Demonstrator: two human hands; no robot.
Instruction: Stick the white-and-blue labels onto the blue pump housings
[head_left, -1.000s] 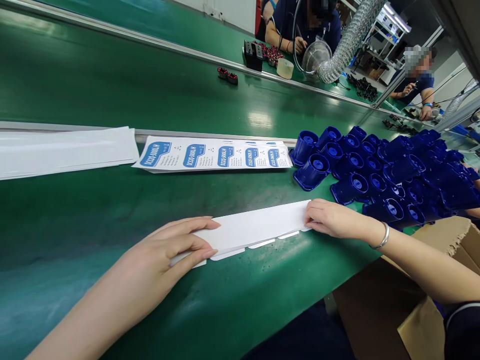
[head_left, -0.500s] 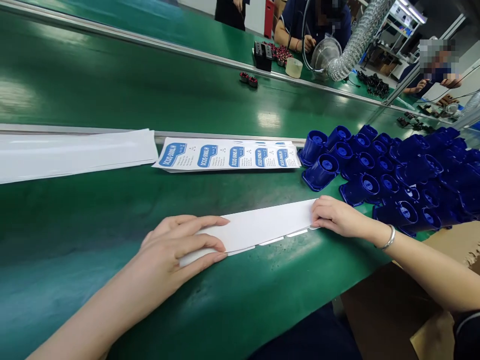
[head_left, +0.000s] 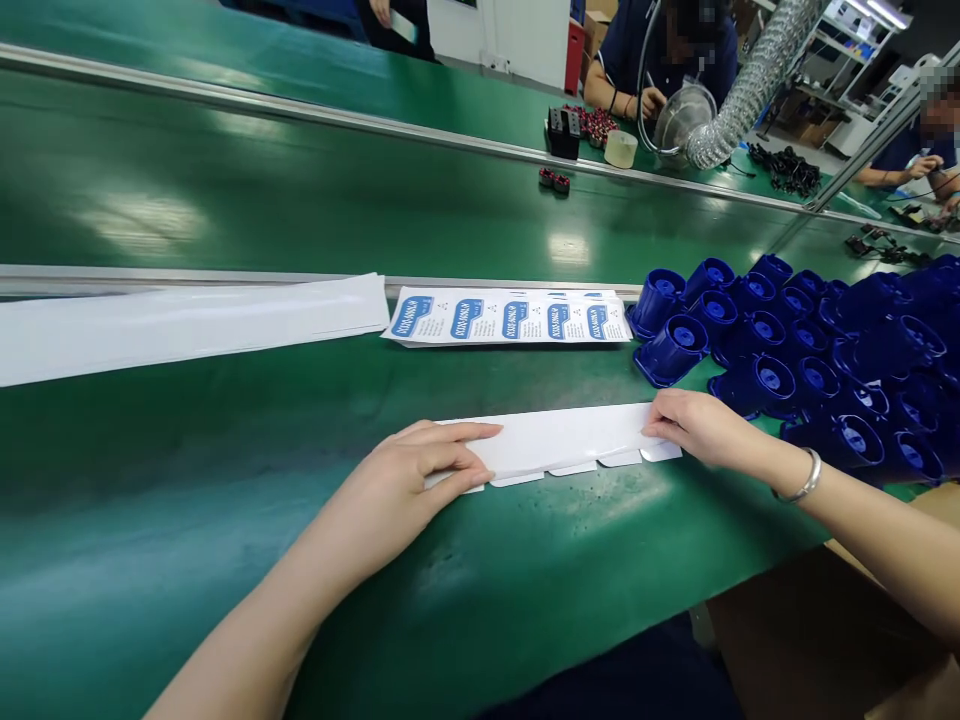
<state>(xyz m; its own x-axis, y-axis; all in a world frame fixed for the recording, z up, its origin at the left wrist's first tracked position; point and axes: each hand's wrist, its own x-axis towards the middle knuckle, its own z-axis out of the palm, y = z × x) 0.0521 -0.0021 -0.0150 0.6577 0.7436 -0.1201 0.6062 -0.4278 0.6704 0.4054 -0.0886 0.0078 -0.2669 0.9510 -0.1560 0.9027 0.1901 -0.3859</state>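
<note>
A long white strip of label sheet point(head_left: 562, 438) lies plain side up on the green bench before me. Along its front edge, several white label edges with rounded corners stick out from under it. My left hand point(head_left: 431, 462) grips the strip's left end, its long fingers across the top and its thumb at the front edge. At the far end, the fingertips of my right hand point(head_left: 694, 425) are closed on the strip near its right edge. Behind it lies a stack of printed label sheets point(head_left: 510, 320) with blue-and-white labels.
Long white blank strips point(head_left: 195, 320) lie at the back left, beside the printed stack. Many dark blue plastic cups point(head_left: 772, 375) crowd the right side. Beyond a metal rail point(head_left: 300, 120), small red-and-black parts point(head_left: 554, 181) and a co-worker point(head_left: 667, 60) are in view.
The view has swung left, so everything sits further right. More of the label edges now show along the strip's front, near my right hand. Both hands stay on the strip.
</note>
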